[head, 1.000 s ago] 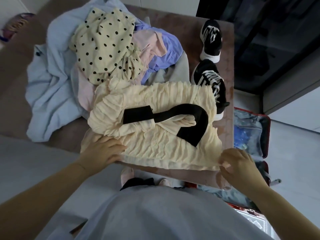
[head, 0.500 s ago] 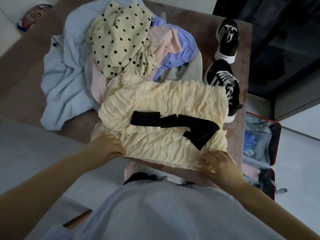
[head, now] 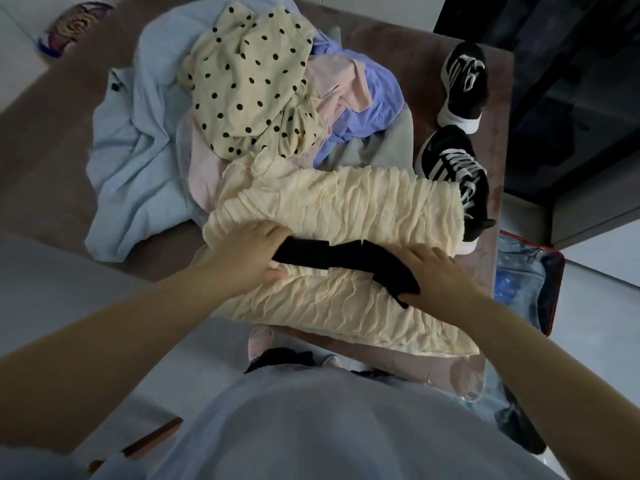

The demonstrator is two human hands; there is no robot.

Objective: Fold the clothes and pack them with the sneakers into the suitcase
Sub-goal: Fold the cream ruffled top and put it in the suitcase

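Atop bench, cream garment lying left-right, left fingers gripping it, right fingers flat.

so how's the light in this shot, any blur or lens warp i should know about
Head view: dim, flat light with no hard shadows; the cream ruffled top and the sneakers are sharp; the dark cabinet at upper right is almost black, detail lost; the wide lens bows the forearms.

Mauve couch under clothes, sneakers
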